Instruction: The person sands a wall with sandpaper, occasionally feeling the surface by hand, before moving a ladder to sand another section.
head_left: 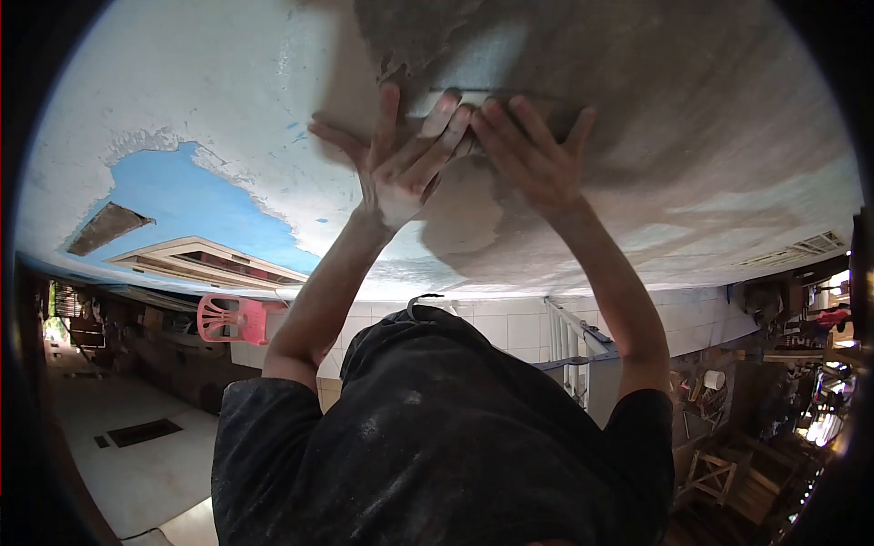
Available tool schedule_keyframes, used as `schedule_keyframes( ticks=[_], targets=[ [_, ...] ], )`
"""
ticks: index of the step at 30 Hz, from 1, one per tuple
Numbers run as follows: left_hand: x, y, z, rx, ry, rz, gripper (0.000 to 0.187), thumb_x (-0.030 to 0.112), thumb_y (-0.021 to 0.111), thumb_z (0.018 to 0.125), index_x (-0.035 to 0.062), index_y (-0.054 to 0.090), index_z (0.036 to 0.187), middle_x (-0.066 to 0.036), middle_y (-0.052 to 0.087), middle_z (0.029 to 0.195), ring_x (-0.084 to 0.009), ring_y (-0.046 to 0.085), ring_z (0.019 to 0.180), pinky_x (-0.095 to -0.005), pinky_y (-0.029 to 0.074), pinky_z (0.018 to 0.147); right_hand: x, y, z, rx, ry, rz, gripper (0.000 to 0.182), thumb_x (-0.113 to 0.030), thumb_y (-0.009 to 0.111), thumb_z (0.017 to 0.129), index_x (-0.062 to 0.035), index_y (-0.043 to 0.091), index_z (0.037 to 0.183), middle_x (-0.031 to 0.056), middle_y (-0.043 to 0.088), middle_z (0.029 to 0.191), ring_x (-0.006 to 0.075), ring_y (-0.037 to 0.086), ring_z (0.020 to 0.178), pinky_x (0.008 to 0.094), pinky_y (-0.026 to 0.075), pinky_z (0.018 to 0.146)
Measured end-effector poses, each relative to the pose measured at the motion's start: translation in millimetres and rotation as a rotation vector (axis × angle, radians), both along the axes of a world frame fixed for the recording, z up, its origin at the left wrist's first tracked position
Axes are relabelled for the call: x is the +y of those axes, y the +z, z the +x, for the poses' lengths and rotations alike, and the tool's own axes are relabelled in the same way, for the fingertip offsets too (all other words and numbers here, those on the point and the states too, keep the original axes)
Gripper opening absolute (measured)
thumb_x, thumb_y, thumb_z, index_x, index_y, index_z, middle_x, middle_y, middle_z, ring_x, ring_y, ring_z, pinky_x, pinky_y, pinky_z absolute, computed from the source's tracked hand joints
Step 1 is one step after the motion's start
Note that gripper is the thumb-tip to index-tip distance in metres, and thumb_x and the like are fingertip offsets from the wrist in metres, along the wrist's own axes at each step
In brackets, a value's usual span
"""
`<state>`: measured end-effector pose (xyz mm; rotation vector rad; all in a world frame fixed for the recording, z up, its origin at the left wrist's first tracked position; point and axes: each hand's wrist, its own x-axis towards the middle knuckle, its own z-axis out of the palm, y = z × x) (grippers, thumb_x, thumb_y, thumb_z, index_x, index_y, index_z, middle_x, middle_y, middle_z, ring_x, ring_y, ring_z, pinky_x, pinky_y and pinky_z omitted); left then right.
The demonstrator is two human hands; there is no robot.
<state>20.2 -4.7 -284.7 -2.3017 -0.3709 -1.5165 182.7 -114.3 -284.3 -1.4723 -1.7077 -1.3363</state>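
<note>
My left hand [401, 164] and my right hand [542, 155] are side by side, raised against a grey plastered wall [655, 109]. Their fingers press on a flat plastering blade [475, 96], whose pale straight edge shows between the fingertips. The outer fingers of both hands are spread away from it. My thumbs are mostly hidden, and so is most of the blade. Darker, damp-looking plaster lies above and right of the hands, with a lighter dried-looking area to the left.
A bright blue painted patch [209, 205] with ragged edges shows on the left, above a framed opening [205, 259]. A pink plastic chair [237, 318] stands below. White railings [574, 346] are beside my right arm. Wooden furniture [715, 473] and clutter fill the lower right.
</note>
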Motion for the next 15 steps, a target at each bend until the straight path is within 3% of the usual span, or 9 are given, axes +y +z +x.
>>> schedule_keyframes(
  ticks=[3, 5, 11, 15],
  targets=[
    [-2.9, 43.6, 16.3, -0.134, -0.077, 0.04, 0.032, 0.03, 0.061, 0.084, 0.028, 0.065, 0.116, 0.012, 0.056, 0.129, -0.0299, 0.025, 0.139, -0.0705, -0.026, 0.094, -2.1, 35.3, 0.6, 0.034, -0.045, 0.037, 0.044, -0.028, 0.054, 0.086, -0.0237, 0.054, 0.129, -0.008, 0.05, 0.136, 0.0132, 0.043, 0.129, 0.0662, 0.002, 0.108],
    [1.4, 35.4, 13.4, -0.092, -0.125, -0.056, 0.037, 0.033, 0.063, 0.083, 0.0281, 0.063, 0.12, 0.013, 0.055, 0.13, -0.0323, 0.027, 0.138, -0.0693, -0.026, 0.094, 0.1, 42.2, -0.7, 0.06, -0.045, 0.078, 0.044, -0.03, 0.054, 0.085, -0.0239, 0.055, 0.129, -0.008, 0.051, 0.136, 0.0126, 0.043, 0.129, 0.0666, 0.001, 0.108],
    [1.2, -16.9, -1.8, 0.064, -0.03, -0.094, 0.034, 0.033, 0.061, 0.085, 0.0296, 0.063, 0.118, 0.015, 0.053, 0.131, -0.0304, 0.028, 0.138, -0.0698, -0.025, 0.095, 0.3, -21.4, 3.3, -0.009, -0.005, 0.015, 0.037, -0.03, 0.051, 0.089, -0.0269, 0.057, 0.126, -0.0092, 0.052, 0.134, 0.0116, 0.044, 0.127, 0.0661, -0.003, 0.108],
    [-4.3, 29.3, 8.0, -0.056, -0.005, 0.013, 0.03, 0.036, 0.057, 0.087, 0.0317, 0.064, 0.116, 0.016, 0.053, 0.13, -0.0277, 0.028, 0.138, -0.0693, -0.025, 0.096, -1.0, 25.7, 6.0, -0.006, -0.021, 0.054, 0.036, -0.031, 0.05, 0.09, -0.0277, 0.057, 0.125, -0.0102, 0.052, 0.133, 0.0113, 0.045, 0.127, 0.0663, -0.002, 0.108]
  ],
)
